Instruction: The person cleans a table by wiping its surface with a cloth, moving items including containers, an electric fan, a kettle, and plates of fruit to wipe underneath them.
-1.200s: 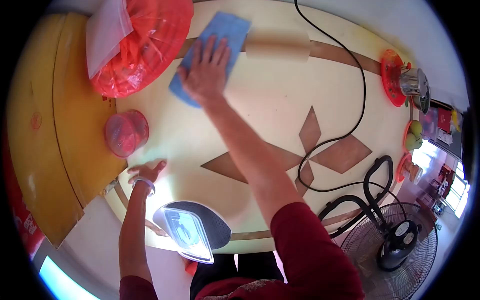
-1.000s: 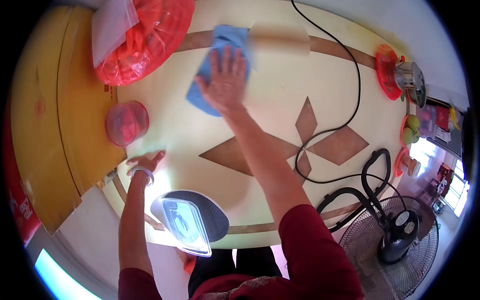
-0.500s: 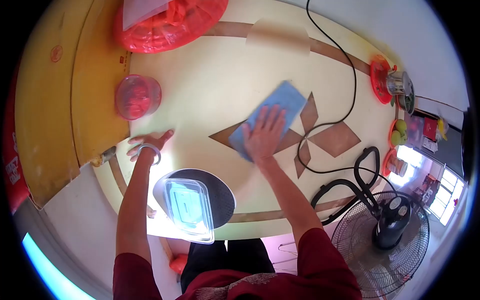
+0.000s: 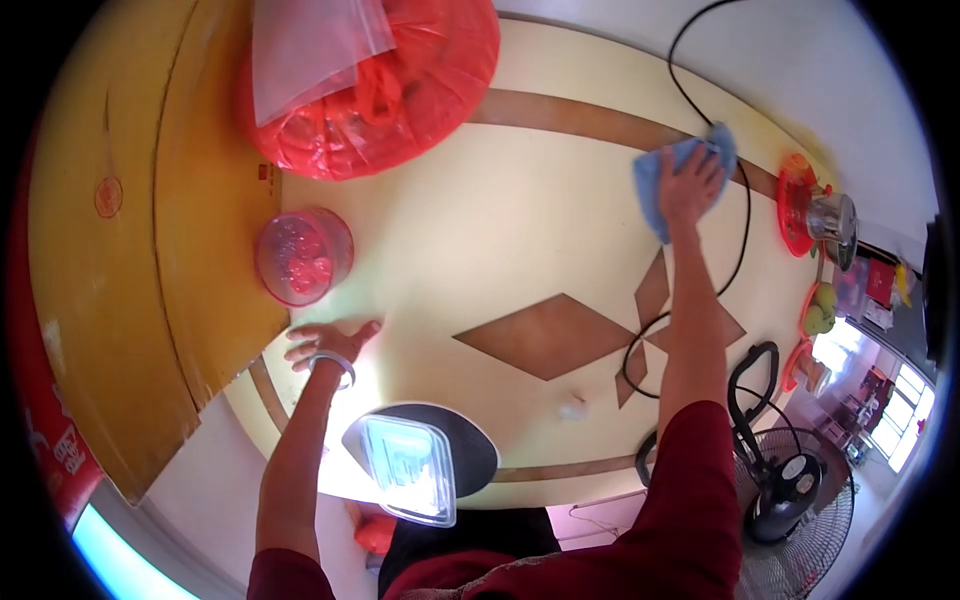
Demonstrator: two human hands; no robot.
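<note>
On the far right part of the table, my right hand [image 4: 692, 188] lies with spread fingers on top of a blue cloth [image 4: 650, 187], pressing it to the surface. The cloth is rumpled, and its edges show around the hand. A black cable [image 4: 743, 245] passes close beside it. My left hand [image 4: 335, 345], with a bangle [image 4: 340, 362] at its wrist, rests open on the table, fingers apart. It is near the yellow box [image 4: 225, 290] and below a clear pink-rimmed tub [image 4: 305, 257] with red contents.
A clear plastic container [image 4: 408, 470] sits on a dark round object [image 4: 475, 450] at the near edge. A red plastic-wrapped bundle [image 4: 440, 90] stands at the far left. On the right are a fan [image 4: 800, 500], a metal pot [image 4: 832, 217] and green fruit [image 4: 820, 310]. Brown diamonds pattern the table [image 4: 480, 220].
My right hand has slid the blue cloth from the table's middle away and to the right, and the cloth has bunched up. The view has shifted; my left hand stays on the table.
</note>
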